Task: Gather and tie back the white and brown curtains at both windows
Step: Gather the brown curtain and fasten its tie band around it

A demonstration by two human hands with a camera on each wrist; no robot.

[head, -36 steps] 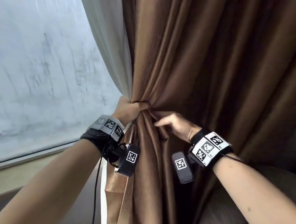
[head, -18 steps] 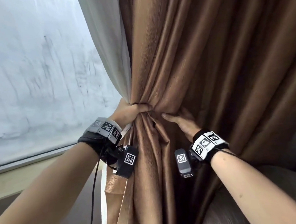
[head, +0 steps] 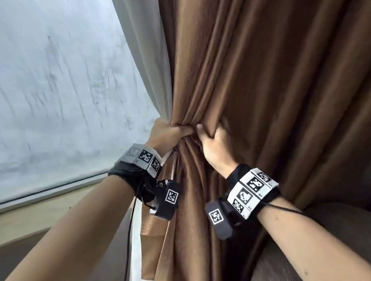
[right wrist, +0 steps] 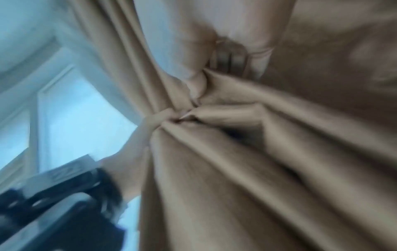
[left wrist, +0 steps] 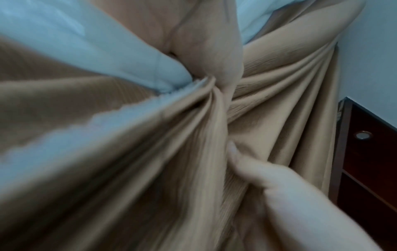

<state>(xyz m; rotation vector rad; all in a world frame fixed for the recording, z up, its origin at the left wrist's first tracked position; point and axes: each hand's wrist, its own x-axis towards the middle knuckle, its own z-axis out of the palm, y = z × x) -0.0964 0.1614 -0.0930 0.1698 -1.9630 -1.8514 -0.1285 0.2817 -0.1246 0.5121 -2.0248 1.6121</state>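
The brown curtain hangs in heavy folds on the right, with the white curtain along its left edge beside the window. My left hand grips both curtains bunched at one point; the white cloth and brown folds meet there in the left wrist view. Just right of it, my right hand has its fingers curled into a fold of the brown curtain, thumb up against the bunch. The right wrist view is blurred and shows my left hand at the gathered point.
The frosted window pane fills the left, with its sill below. A dark wooden cabinet stands right of the curtain in the left wrist view. A grey rounded chair back sits at lower right. A black cable hangs from my left wrist.
My right hand has moved up and left to the bunch and has closed its fingers on a brown fold. My left hand has kept its grip at the same spot.
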